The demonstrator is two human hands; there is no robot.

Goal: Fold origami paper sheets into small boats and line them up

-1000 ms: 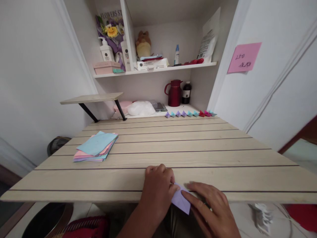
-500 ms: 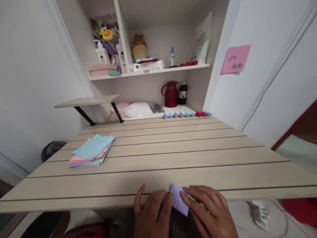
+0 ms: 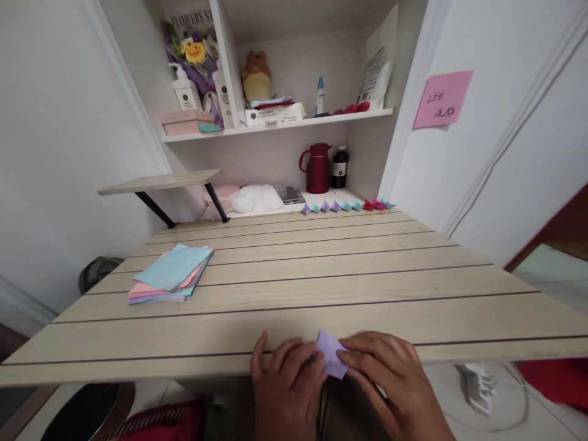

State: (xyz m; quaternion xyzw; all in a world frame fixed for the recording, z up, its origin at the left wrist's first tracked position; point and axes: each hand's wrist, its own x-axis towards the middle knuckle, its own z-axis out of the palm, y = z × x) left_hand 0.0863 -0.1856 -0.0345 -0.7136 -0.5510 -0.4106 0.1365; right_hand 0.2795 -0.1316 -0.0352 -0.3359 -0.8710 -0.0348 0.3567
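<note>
Pinching the purple paper [image 3: 331, 361] at my table's [image 3: 321, 288] near edge.
My left hand [image 3: 287, 386] and right hand [image 3: 390, 383] both grasp it at 6 o'clock; paper stack [image 3: 171, 280] lies at 10 o'clock.

Pink note [image 3: 442, 98] writing illegible; purple paper [image 3: 331, 360] partly hidden.

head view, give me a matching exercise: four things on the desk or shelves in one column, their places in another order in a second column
Things:
1. purple folded paper
2. stack of coloured paper
3. dark red jug
4. pink note

Places:
A. stuck on the wall at right
B. left part of the table
C. lower shelf, beside a dark bottle
D. near table edge, between both hands' fingers

Pairs: 1-D, 2-B, 3-C, 4-A
</note>
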